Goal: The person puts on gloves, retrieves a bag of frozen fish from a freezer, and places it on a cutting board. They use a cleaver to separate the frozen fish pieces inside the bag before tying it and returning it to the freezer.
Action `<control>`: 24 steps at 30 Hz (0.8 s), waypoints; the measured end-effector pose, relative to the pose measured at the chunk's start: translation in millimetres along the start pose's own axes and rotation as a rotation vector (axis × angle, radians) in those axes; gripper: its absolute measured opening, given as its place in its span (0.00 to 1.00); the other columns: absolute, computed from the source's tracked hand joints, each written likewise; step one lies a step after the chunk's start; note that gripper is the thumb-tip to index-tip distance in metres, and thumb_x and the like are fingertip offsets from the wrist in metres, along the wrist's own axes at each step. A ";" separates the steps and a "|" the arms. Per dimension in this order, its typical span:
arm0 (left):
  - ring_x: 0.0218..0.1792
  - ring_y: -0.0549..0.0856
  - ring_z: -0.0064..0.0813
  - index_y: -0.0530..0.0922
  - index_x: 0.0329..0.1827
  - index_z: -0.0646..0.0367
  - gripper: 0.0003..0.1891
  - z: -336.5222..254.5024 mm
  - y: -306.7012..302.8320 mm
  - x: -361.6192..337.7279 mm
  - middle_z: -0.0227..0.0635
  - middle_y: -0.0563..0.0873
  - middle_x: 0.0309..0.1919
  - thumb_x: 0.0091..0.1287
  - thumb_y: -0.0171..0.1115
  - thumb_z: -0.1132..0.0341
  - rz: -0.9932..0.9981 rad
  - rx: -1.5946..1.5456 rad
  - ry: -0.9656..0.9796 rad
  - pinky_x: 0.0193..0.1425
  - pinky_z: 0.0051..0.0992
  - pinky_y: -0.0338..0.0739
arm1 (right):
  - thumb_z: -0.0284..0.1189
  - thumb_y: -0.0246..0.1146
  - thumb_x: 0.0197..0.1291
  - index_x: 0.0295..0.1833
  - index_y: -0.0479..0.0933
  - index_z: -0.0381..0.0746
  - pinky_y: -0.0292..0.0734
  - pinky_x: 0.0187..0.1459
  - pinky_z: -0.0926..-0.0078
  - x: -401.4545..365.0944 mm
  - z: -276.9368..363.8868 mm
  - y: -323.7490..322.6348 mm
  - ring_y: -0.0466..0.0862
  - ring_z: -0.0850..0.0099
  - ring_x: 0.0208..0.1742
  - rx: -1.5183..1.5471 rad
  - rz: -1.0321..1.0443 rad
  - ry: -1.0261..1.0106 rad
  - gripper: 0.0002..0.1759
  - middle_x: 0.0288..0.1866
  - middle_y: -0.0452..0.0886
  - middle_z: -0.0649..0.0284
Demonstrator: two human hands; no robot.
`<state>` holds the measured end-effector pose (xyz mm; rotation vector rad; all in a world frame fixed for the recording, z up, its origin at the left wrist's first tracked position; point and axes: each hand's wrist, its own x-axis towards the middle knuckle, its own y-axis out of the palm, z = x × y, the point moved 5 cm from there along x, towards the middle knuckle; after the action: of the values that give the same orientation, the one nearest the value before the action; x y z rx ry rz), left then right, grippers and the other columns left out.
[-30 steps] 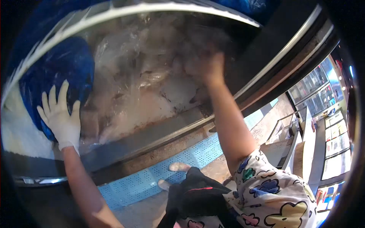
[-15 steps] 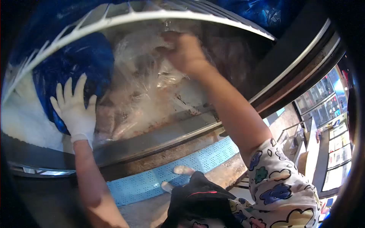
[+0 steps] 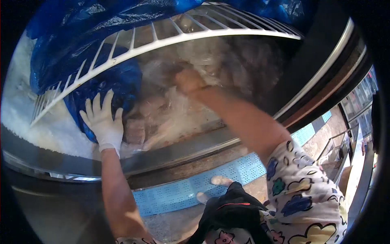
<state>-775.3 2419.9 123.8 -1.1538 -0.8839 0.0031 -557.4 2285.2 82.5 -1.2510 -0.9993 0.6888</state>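
Note:
My left hand [image 3: 104, 122], in a white glove, lies with fingers spread on a dark blue plastic bag [image 3: 128, 87] inside a frosty freezer. My right hand [image 3: 190, 81] is bare and blurred by motion, reaching in beneath the white wire rack [image 3: 162, 42]. Its fingers look curled into a clear plastic bag [image 3: 160, 71], though their tips are hard to make out. Pale pinkish frozen pieces [image 3: 136, 131] lie between my hands, partly under clear plastic.
Thick frost [image 3: 20, 118] coats the left side. More blue plastic [image 3: 89, 24] lies at the top, above the rack. The freezer's front edge [image 3: 183, 152] runs below my forearms. Light-blue perforated matting [image 3: 174, 195] covers the floor by my feet.
The view has shifted, so the rack and the gloved left hand appear farther right and lower. My right hand has gone from loosely bent fingers to a more closed shape, lower in view.

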 end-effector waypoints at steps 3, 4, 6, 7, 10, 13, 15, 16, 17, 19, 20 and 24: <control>0.66 0.69 0.48 0.74 0.64 0.41 0.29 22.7 -6.3 18.5 0.40 0.76 0.62 0.57 0.68 0.66 -0.067 0.001 0.009 0.71 0.49 0.58 | 0.32 0.61 0.51 0.31 0.85 0.38 0.82 0.40 0.55 38.1 -50.5 -9.9 0.86 0.52 0.34 -0.082 -0.116 0.108 0.10 0.29 0.84 0.47; 0.64 0.71 0.47 0.75 0.63 0.42 0.28 32.8 -6.2 27.1 0.39 0.77 0.61 0.57 0.67 0.67 -0.064 -0.049 -0.013 0.69 0.46 0.62 | 0.32 0.61 0.52 0.30 0.85 0.38 0.82 0.39 0.54 39.8 -44.8 -31.9 0.86 0.52 0.33 -0.098 -0.190 0.091 0.10 0.27 0.84 0.48; 0.61 0.74 0.46 0.76 0.62 0.43 0.27 38.8 -1.9 37.5 0.39 0.79 0.59 0.56 0.67 0.69 -0.064 -0.049 -0.002 0.65 0.41 0.67 | 0.33 0.62 0.52 0.30 0.85 0.38 0.81 0.38 0.55 43.5 -43.5 -32.9 0.86 0.53 0.33 -0.094 -0.180 0.094 0.11 0.27 0.84 0.47; 0.61 0.74 0.46 0.76 0.62 0.43 0.27 37.6 -0.5 39.9 0.39 0.79 0.59 0.56 0.67 0.69 -0.043 -0.026 -0.027 0.65 0.41 0.67 | 0.34 0.62 0.53 0.30 0.85 0.38 0.81 0.37 0.55 45.5 -41.3 -30.5 0.86 0.53 0.33 -0.096 -0.174 0.101 0.12 0.27 0.84 0.47; 0.61 0.74 0.45 0.76 0.62 0.43 0.27 34.9 3.4 41.2 0.38 0.77 0.60 0.56 0.67 0.68 -0.043 -0.011 -0.055 0.65 0.42 0.67 | 0.35 0.63 0.53 0.30 0.85 0.38 0.81 0.33 0.56 32.2 -36.0 -16.9 0.85 0.52 0.28 0.089 -0.287 0.143 0.12 0.24 0.83 0.49; 0.64 0.71 0.46 0.71 0.66 0.42 0.31 19.7 6.9 40.3 0.38 0.74 0.62 0.57 0.67 0.66 -0.026 0.053 -0.135 0.69 0.45 0.62 | 0.43 0.62 0.57 0.57 0.78 0.37 0.50 0.72 0.47 13.5 16.4 37.7 0.58 0.51 0.75 0.087 -0.219 0.196 0.27 0.73 0.63 0.48; 0.64 0.70 0.47 0.70 0.67 0.41 0.31 19.2 14.3 35.1 0.39 0.73 0.63 0.57 0.66 0.65 -0.053 0.069 -0.102 0.70 0.46 0.60 | 0.45 0.59 0.60 0.64 0.72 0.34 0.46 0.73 0.42 -33.3 59.6 25.4 0.54 0.44 0.76 0.365 -0.152 0.091 0.32 0.75 0.58 0.49; 0.65 0.69 0.47 0.69 0.68 0.41 0.32 18.1 14.5 30.3 0.39 0.72 0.63 0.58 0.66 0.64 -0.076 0.079 -0.071 0.71 0.47 0.58 | 0.45 0.59 0.60 0.64 0.72 0.34 0.46 0.73 0.42 -37.7 66.2 30.0 0.54 0.44 0.76 0.371 -0.150 0.079 0.32 0.75 0.58 0.49; 0.67 0.67 0.47 0.67 0.70 0.41 0.33 19.2 17.5 24.5 0.40 0.71 0.66 0.59 0.65 0.62 -0.040 0.110 -0.080 0.74 0.47 0.54 | 0.45 0.57 0.62 0.67 0.67 0.33 0.46 0.72 0.41 -40.5 71.7 33.0 0.52 0.45 0.77 0.367 -0.169 0.072 0.35 0.75 0.59 0.48; 0.69 0.65 0.47 0.67 0.70 0.40 0.33 17.5 15.4 10.7 0.40 0.70 0.67 0.59 0.64 0.60 -0.027 0.098 -0.099 0.75 0.49 0.51 | 0.46 0.55 0.63 0.71 0.63 0.31 0.45 0.72 0.40 -43.6 74.6 24.2 0.51 0.46 0.78 0.370 -0.182 0.049 0.37 0.75 0.59 0.48; 0.71 0.63 0.47 0.67 0.71 0.40 0.33 14.5 17.5 1.5 0.40 0.68 0.68 0.60 0.63 0.58 -0.010 0.069 -0.099 0.76 0.51 0.48 | 0.45 0.54 0.64 0.72 0.60 0.31 0.45 0.72 0.39 -41.8 70.4 25.0 0.50 0.46 0.78 0.416 -0.117 0.032 0.38 0.75 0.58 0.48; 0.75 0.57 0.51 0.64 0.73 0.39 0.34 -7.1 -1.6 -37.8 0.43 0.60 0.75 0.62 0.63 0.60 0.086 -0.018 -0.114 0.77 0.51 0.44 | 0.44 0.52 0.66 0.73 0.58 0.30 0.46 0.71 0.38 -43.8 70.3 28.7 0.50 0.44 0.77 0.495 -0.108 0.056 0.37 0.76 0.56 0.48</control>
<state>-797.1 2397.4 101.4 -1.2168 -0.9357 0.1324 -636.7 2284.2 45.2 -0.7742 -0.7806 0.7561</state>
